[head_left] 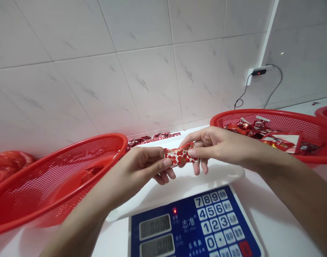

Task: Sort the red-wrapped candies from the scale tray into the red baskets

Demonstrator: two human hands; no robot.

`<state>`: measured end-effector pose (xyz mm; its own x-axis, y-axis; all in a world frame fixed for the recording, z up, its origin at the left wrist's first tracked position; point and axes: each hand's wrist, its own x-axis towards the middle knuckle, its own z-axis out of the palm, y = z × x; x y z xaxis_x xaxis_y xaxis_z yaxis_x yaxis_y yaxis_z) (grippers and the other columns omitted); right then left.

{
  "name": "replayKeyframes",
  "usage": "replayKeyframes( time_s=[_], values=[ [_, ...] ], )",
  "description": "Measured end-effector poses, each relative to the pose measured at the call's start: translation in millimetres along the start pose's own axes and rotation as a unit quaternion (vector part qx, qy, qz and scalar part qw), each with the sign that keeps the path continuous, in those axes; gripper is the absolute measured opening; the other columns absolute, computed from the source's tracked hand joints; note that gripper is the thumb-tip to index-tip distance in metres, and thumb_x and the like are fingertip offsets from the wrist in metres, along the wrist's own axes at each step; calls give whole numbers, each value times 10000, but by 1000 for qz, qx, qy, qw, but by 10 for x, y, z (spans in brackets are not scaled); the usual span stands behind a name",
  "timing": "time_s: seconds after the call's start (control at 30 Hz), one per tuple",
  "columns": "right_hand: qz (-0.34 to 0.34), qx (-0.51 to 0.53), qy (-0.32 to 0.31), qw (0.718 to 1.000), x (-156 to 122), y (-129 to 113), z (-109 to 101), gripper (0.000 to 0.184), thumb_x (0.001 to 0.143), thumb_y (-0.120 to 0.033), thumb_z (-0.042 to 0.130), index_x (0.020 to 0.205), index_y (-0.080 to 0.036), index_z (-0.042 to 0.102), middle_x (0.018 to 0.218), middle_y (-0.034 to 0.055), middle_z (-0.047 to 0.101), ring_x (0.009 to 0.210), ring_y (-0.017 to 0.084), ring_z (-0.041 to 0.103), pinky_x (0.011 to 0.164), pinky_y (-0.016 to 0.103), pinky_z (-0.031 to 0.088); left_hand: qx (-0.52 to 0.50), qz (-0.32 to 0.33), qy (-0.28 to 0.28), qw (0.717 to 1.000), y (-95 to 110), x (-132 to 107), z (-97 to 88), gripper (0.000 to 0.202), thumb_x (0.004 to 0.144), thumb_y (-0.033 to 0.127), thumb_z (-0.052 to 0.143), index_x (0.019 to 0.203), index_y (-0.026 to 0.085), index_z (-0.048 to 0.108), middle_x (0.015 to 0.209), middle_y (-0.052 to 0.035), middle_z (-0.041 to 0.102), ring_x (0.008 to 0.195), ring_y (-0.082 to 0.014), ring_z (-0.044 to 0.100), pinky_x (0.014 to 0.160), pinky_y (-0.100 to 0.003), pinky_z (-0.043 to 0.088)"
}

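Between my two hands is a small wrapped candy [180,156] in a white wrapper with red flowers. My left hand [150,164] pinches its left end between thumb and forefinger. At its right end, my right hand [206,146] grips with thumb and fingers. Below the candy lies the white weighing pan [163,194] of a digital scale, which the hands do not appear to touch. The scale's blue panel [185,228] faces me, with number keys and two displays that seem to read zeros.
A red mesh basket [99,148] with a little red packaging stands at left. Another red basket [273,116] at right holds several wrapped sweets [249,128]. More red packets [152,137] lie behind the pan. Cables hang from a wall socket [257,73] on the tiled wall.
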<state>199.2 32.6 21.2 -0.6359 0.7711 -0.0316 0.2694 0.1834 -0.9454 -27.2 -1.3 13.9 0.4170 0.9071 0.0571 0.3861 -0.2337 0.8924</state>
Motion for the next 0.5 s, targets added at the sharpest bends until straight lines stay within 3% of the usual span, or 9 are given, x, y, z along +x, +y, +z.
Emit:
replayKeyframes(
  time_s=[0.33,0.5],
  values=[
    [10,11,16,1000,12,-17,55,249,1022,-83,530,1244,-69,643,682,35,710,617,110,688,613,199,557,54,-17,-14,998,-17,-8,-87,317,940,457,679,798,190,773,764,-51,759,734,-160,720,671,-223,596],
    [0,14,49,999,53,15,103,225,1001,-39,519,1163,-97,663,675,10,688,634,100,684,628,192,561,80,-11,67,995,-34,-19,-65,308,882,483,752,1017,206,732,951,-52,766,869,-185,721,742,-257,606]
  ],
)
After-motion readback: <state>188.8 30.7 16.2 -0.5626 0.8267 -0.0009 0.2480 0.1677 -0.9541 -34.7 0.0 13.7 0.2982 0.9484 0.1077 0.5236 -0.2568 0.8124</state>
